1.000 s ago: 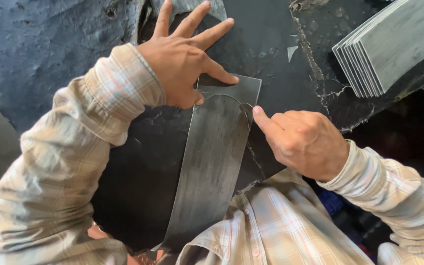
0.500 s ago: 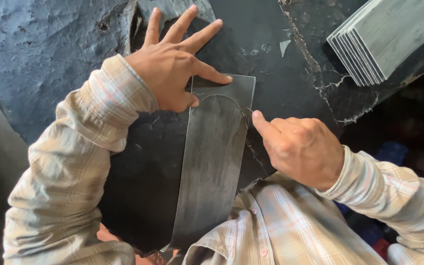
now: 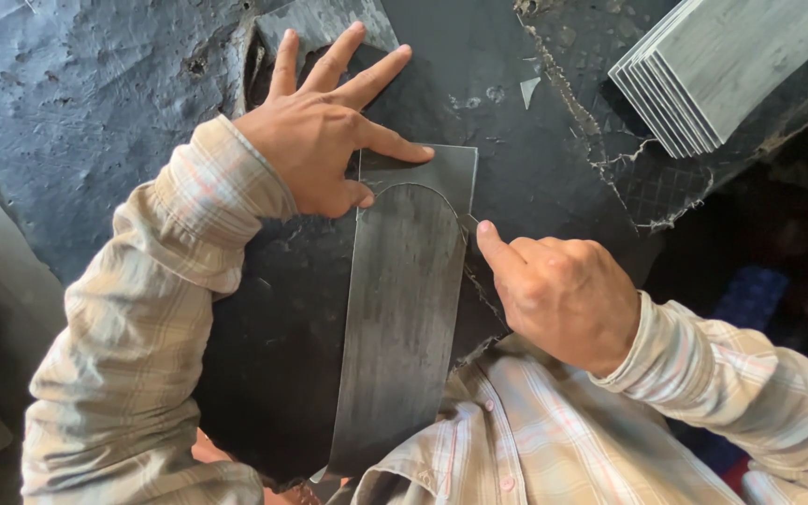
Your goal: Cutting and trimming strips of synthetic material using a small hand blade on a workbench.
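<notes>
A long grey strip (image 3: pixel 399 318) with a rounded top lies on a grey sheet (image 3: pixel 451 173) of the same material, on a black rubber mat (image 3: pixel 535 122). My left hand (image 3: pixel 324 131) lies flat with fingers spread, its thumb and index finger pressing the top left of the strip and sheet. My right hand (image 3: pixel 554 281) is curled into a fist around a small blade, mostly hidden, whose tip touches the strip's upper right edge. My thumb points along it.
A stack of several grey rectangular sheets (image 3: pixel 731 65) lies at the top right. The mat is torn and cracked beside the stack (image 3: pixel 628 178). A small triangular offcut (image 3: pixel 527 89) rests on the mat. My plaid shirt fills the bottom.
My right hand has crept slightly up along the right edge of the strip toward the rounded top. My left hand keeps pressing in the same place.
</notes>
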